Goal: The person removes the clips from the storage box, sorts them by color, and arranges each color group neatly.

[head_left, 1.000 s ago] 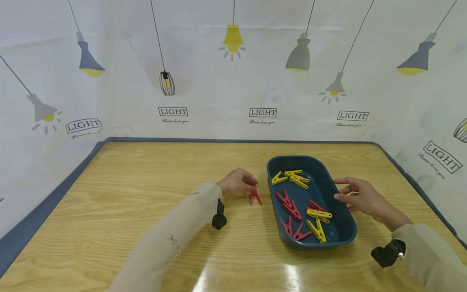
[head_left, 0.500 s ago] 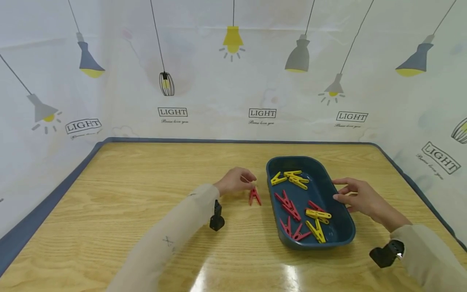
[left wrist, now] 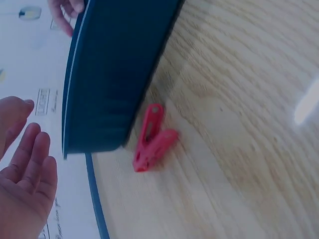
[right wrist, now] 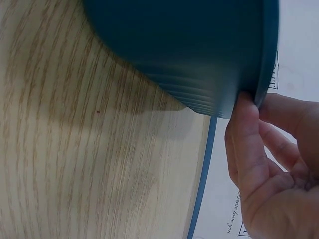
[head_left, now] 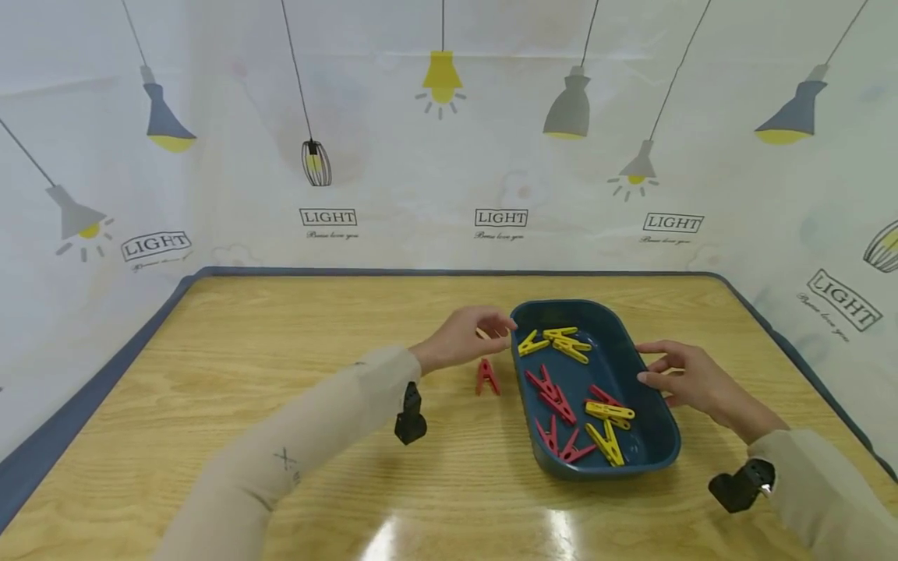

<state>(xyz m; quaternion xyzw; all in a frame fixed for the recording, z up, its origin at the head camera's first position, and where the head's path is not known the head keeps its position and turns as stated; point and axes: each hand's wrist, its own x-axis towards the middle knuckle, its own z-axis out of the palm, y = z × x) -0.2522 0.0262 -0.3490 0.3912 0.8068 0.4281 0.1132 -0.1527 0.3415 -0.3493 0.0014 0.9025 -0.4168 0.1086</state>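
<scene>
Wooden table (head_left: 316,327): bordered at the far side and both visible flanks by dark blue edging (head_left: 449,271); a white backdrop (head_left: 393,171) printed with hanging lamps rises behind.
Blue tub (head_left: 596,471): right of centre, its far end near the table's far edge; a broad stretch of wood grain runs from its left side to the left edging, a narrower one to the right.
Loose red clothespin (head_left: 487,378): on the table just beside the tub's left wall, a strip of wood between them; legs spread toward the person.
Yellow clothespins (head_left: 570,351): inside the tub, a group at the far left, others toward the near right.
Red clothespins (head_left: 559,406): inside the tub along its left half, one more lying against the yellow ones at the right.
Left hand (head_left: 459,340): beyond the loose pin, beside the tub's left rim; thumb and fingers apart, holding nothing. The left wrist view shows a gap to the tub; contact at the fingertips cannot be told from the head view.
Right hand (head_left: 694,382): thumb and fingers pinch the tub's right rim, which sits between them.
Black wrist devices (head_left: 410,414): one at each sleeve cuff, above the table.
</scene>
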